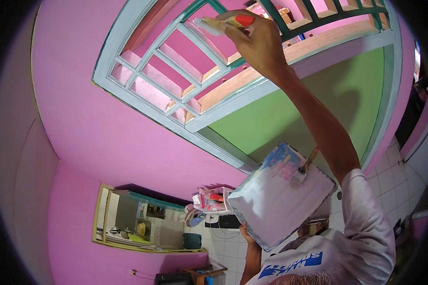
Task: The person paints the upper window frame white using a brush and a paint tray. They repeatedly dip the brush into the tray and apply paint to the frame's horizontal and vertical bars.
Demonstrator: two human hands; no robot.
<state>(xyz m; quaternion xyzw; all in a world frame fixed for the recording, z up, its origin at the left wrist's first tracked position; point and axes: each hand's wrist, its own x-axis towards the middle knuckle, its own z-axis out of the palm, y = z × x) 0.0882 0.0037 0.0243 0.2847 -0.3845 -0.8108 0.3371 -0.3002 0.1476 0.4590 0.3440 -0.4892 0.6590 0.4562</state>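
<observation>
Pink wall (128, 133) surrounds your work area. Your right hand (260, 42) has its fingers closed around the paintbrush (213, 25), bristles at the window lattice's (202, 47) upper bars; contact cannot be determined. Right arm: raised, elbow slightly bent. Your left hand (245, 232) grips the paint tray's (285, 204) lower-left edge, fingers mostly hidden. Second brush (311, 157): across the upper-right edge. Blue lettering (290, 264) marks your pale shirt (366, 204).

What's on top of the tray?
A brush sits on the tray, with blue and pink paint smears beside it. Whatever lies under them is hidden.
</observation>
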